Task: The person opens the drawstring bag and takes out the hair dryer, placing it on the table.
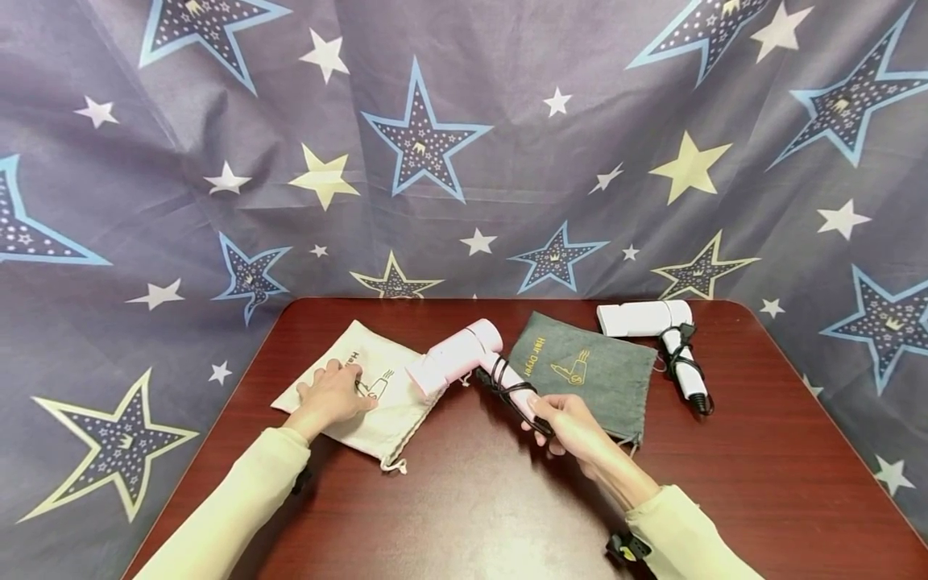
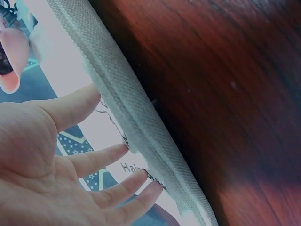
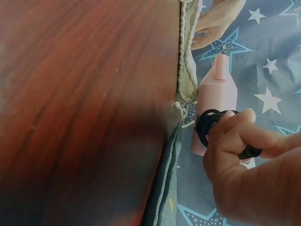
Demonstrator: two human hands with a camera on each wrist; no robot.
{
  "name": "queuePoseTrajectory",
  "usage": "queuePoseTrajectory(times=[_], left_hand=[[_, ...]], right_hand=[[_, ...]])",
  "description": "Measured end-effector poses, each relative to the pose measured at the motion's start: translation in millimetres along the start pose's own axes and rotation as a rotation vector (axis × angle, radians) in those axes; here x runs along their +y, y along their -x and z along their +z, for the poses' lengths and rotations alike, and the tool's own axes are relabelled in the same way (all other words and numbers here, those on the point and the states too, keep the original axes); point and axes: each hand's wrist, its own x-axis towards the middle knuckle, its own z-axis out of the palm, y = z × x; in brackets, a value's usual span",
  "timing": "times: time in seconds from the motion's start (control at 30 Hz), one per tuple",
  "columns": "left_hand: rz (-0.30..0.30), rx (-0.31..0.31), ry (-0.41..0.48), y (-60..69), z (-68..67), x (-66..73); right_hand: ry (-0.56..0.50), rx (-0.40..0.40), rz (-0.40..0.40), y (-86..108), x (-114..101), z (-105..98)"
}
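A pink hair dryer (image 1: 457, 354) with a black cord wound round its handle is held off the table by my right hand (image 1: 573, 427), which grips the end of the handle. In the right wrist view the fingers curl round the handle and cord, and the pink barrel (image 3: 216, 96) points away. My left hand (image 1: 329, 395) rests on a cream drawstring bag (image 1: 391, 427) printed "Hair" and a dryer picture. From the left wrist view, the spread fingers of that hand (image 2: 70, 155) touch the cloth. The dryer's nozzle is over the bag's right side.
Right of centre lies a dark grey drawstring bag (image 1: 616, 387) printed "Hair Dryer". A white hair dryer (image 1: 645, 318) with a black cord round its handle lies at the back right of the reddish-brown table (image 1: 464, 499). A star-patterned curtain (image 1: 464, 225) hangs behind.
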Motion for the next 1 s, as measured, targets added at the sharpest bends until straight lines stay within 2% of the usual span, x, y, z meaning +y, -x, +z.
queuePoseTrajectory(times=[0.67, 1.0], left_hand=[[-0.013, -0.047, -0.008, -1.0, -7.7, -3.1], [-0.008, -0.065, -0.023, 1.9, -9.9, -4.7]], right_hand=[[-0.049, 0.084, -0.029, -25.3, -3.9, 28.1], [-0.093, 0.130, -0.016, -34.2, -4.0, 39.1]])
